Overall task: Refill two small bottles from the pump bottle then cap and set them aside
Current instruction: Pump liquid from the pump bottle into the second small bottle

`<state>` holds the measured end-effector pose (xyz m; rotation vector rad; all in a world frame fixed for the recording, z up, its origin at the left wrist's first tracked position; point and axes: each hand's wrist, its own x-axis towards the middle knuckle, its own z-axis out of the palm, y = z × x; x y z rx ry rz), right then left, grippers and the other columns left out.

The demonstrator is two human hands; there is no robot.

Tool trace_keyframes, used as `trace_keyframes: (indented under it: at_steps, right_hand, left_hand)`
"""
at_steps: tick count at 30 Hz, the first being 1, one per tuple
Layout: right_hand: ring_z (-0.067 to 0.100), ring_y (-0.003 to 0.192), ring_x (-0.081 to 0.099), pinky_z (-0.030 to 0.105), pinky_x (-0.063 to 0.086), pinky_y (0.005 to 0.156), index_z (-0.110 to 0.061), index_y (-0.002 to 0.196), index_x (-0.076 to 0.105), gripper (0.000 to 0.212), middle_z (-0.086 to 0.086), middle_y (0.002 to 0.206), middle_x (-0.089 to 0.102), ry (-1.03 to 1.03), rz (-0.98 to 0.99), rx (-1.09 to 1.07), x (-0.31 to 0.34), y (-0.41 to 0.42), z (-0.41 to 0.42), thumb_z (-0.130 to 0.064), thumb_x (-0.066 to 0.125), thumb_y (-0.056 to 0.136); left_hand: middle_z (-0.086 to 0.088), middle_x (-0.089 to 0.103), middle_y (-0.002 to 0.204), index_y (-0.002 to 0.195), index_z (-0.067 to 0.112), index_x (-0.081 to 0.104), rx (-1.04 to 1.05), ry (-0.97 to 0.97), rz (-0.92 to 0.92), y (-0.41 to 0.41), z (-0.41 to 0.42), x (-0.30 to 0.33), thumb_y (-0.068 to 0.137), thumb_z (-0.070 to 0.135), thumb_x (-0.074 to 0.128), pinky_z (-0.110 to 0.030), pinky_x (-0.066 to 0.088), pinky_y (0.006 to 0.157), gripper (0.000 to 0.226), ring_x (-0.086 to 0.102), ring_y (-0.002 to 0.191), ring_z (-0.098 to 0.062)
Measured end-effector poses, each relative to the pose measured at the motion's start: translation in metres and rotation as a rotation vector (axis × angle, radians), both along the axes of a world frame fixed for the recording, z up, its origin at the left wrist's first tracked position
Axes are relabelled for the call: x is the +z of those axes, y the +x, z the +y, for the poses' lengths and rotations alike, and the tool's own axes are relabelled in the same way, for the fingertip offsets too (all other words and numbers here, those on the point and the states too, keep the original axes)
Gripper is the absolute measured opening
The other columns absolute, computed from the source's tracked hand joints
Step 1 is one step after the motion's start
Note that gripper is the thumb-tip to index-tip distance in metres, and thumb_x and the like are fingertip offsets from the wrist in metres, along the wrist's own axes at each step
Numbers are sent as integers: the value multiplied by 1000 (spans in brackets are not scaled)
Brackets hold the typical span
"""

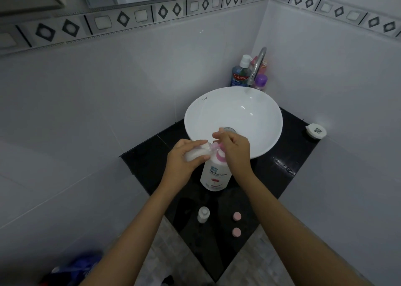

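While the left hand (184, 157) grips a small bottle (196, 153), right hand (235, 149) presses the pump bottle (216, 173) beside the basin rim (195, 138).

The pump bottle (215, 173) is stood on the worktop (271, 177) just before the basin (233, 121). A small bottle (203, 214) is placed nearer, to the left; two caps (237, 216) (236, 232) are set to its right. A mouthwash bottle (239, 73) is kept behind the basin, beside the tap (257, 66).
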<state>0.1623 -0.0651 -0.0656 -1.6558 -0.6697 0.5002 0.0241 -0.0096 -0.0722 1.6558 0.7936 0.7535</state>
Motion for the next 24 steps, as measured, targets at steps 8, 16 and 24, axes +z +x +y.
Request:
trace_keyframes:
  at_steps: [8, 16, 24]
  right_hand:
    - [19, 81, 64, 20, 53, 65, 0, 95, 73, 38, 16, 95, 71, 6, 134, -4, -14, -3, 2, -20, 41, 99]
    - [21, 89, 68, 26, 54, 79, -6, 101, 72, 28, 8, 99, 73, -22, -30, 23, 1, 5, -1, -22, 51, 96]
    - [23, 89, 69, 46, 52, 93, -6, 86, 75, 38, 10, 89, 75, -61, 31, 21, -9, -1, 8, -21, 42, 93]
  left_hand:
    - [1, 56, 106, 111, 21, 67, 1, -7, 4, -1, 2, -6, 76, 15, 74, -1, 44, 77, 36, 55, 94, 5]
    - [-4, 58, 109, 112, 25, 66, 4, -14, -18, -2, 0, -5, 76, 17, 75, -4, 46, 80, 38, 57, 99, -5]
    - [-4, 58, 108, 113, 22, 66, 13, -22, -29, -1, 2, -5, 75, 17, 75, -6, 47, 82, 40, 57, 99, -7]
